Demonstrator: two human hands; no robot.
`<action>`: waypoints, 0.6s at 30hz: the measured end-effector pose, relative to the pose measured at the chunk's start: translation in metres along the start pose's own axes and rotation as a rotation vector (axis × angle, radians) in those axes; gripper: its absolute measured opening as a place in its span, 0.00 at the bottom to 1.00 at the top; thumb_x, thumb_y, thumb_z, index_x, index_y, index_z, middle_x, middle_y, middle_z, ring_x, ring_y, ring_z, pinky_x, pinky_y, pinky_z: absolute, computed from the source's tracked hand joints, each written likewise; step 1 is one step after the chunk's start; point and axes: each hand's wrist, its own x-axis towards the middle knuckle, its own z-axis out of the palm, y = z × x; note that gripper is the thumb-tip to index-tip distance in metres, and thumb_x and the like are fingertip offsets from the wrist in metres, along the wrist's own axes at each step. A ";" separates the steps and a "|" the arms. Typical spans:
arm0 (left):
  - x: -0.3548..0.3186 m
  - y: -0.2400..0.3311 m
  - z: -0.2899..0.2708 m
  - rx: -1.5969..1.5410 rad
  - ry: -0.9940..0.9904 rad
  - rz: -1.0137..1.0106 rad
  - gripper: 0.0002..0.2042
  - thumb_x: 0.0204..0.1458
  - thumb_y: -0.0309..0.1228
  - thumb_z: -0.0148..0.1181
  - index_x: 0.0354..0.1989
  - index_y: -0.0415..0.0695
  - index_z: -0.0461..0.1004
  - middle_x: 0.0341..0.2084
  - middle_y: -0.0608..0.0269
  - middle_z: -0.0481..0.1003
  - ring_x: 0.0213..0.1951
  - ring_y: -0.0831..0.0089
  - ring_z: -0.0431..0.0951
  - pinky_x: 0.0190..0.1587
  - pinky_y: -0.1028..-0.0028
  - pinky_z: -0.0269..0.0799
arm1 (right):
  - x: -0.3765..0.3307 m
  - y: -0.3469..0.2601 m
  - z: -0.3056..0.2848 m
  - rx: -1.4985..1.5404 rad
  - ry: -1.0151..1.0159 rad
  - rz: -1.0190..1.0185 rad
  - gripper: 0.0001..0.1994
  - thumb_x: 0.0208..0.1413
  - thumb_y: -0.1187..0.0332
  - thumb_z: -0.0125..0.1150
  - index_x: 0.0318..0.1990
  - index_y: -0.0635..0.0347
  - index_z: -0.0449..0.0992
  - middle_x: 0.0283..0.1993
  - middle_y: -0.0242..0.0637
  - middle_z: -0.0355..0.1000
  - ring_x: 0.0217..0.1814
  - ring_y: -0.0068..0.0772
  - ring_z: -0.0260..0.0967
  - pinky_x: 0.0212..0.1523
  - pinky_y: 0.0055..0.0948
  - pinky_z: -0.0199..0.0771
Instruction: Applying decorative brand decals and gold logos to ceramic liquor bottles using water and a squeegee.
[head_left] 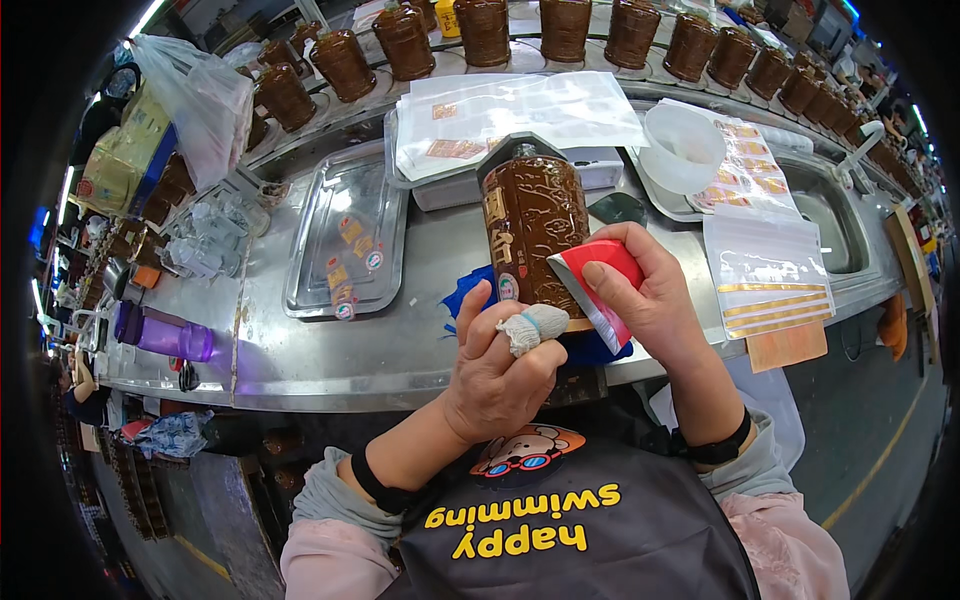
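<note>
A tall brown embossed ceramic jar (530,225) with a dark lid stands on a blue cloth (465,293) at the near edge of the steel counter. My right hand (655,300) presses a red and silver label strip (598,280) against the jar's lower right side. Steadying the jar's base from the front is my left hand (500,375), one of its fingers wrapped in white bandage.
A steel tray (345,230) holding small stickers lies to the left. Behind the jar are clear bags (520,115) on a tray, a white bowl (682,145) and label sheets (765,270). A row of brown jars (565,30) lines the far ledge. A purple bottle (165,335) lies at left.
</note>
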 end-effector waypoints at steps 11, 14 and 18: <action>0.000 -0.001 -0.005 0.064 -0.043 0.047 0.13 0.39 0.24 0.65 0.34 0.51 0.71 0.42 0.59 0.74 0.48 0.58 0.69 0.64 0.44 0.50 | -0.001 -0.001 0.000 -0.017 0.010 0.000 0.14 0.56 0.63 0.63 0.43 0.63 0.72 0.36 0.36 0.73 0.37 0.23 0.69 0.39 0.25 0.72; -0.001 -0.002 -0.002 0.133 -0.050 0.115 0.10 0.40 0.28 0.62 0.33 0.54 0.72 0.40 0.65 0.74 0.51 0.62 0.68 0.65 0.47 0.50 | 0.000 -0.002 -0.001 -0.010 0.011 -0.004 0.14 0.56 0.63 0.63 0.43 0.63 0.72 0.36 0.36 0.73 0.38 0.23 0.69 0.39 0.25 0.72; -0.023 -0.010 -0.008 0.240 -0.024 0.138 0.07 0.43 0.31 0.61 0.32 0.58 0.73 0.35 0.72 0.73 0.54 0.66 0.67 0.67 0.49 0.49 | -0.001 0.000 -0.001 0.004 0.004 0.016 0.14 0.57 0.63 0.63 0.43 0.63 0.72 0.37 0.36 0.73 0.38 0.22 0.69 0.39 0.24 0.72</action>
